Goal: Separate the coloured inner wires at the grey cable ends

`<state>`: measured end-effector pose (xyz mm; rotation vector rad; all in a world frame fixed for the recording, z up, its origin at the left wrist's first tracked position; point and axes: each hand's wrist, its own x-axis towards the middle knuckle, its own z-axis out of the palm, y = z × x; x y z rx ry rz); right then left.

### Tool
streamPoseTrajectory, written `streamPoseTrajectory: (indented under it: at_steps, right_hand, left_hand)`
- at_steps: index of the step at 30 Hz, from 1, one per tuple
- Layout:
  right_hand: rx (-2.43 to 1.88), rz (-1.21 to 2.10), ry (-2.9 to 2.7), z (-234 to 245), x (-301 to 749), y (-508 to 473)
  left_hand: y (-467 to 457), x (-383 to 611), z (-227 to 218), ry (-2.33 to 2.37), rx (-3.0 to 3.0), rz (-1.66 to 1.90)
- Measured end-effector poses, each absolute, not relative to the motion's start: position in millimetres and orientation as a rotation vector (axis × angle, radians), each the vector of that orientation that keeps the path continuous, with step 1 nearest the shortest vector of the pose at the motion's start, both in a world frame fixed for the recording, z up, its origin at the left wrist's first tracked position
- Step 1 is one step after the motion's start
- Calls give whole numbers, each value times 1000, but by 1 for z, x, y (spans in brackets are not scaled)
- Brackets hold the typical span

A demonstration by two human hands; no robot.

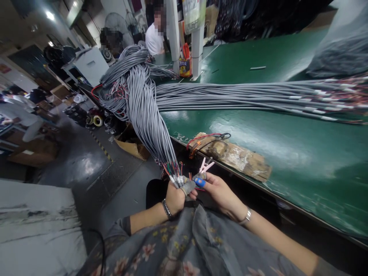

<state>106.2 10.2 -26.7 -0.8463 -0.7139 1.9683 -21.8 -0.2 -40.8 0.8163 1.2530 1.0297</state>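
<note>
My left hand (177, 197), with a grey finger cover on the thumb, is closed around the white-sleeved ends of several grey cables (149, 111). Coloured wire ends (169, 168) fan out above that fist. Close beside it, my right hand (220, 191) pinches at thin red wires; its fingertips partly hide them. Blue tape wraps one finger of the right hand. A pale pink spring clip (205, 165) stands just above those fingers, at the bench edge. The cables rise from my left hand to a big heap on the bench.
On the green bench (301, 153), a worn wooden board (235, 155) carries red and black leads. More grey cables (230, 96) stretch to the right behind it. A white post (197, 42) stands near an orange-handled tool in a yellow box (184, 67). An open carton (132, 145) sits below; people work beyond.
</note>
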Motion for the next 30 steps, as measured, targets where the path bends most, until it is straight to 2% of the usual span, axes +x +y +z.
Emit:
streamPoseTrajectory:
  at_steps: [12, 16, 30]
  right_hand:
    - [-827, 1965, -740, -47, 123, 15]
    - [-784, 1960, -580, -58, 138, 26]
    - [-696, 1828, -631, -54, 116, 37]
  left_hand:
    - [2, -18, -30, 1261, 700, 1113]
    - [3, -18, -23, 1218, 678, 1103]
    - [9, -2, -17, 1189, 718, 1063]
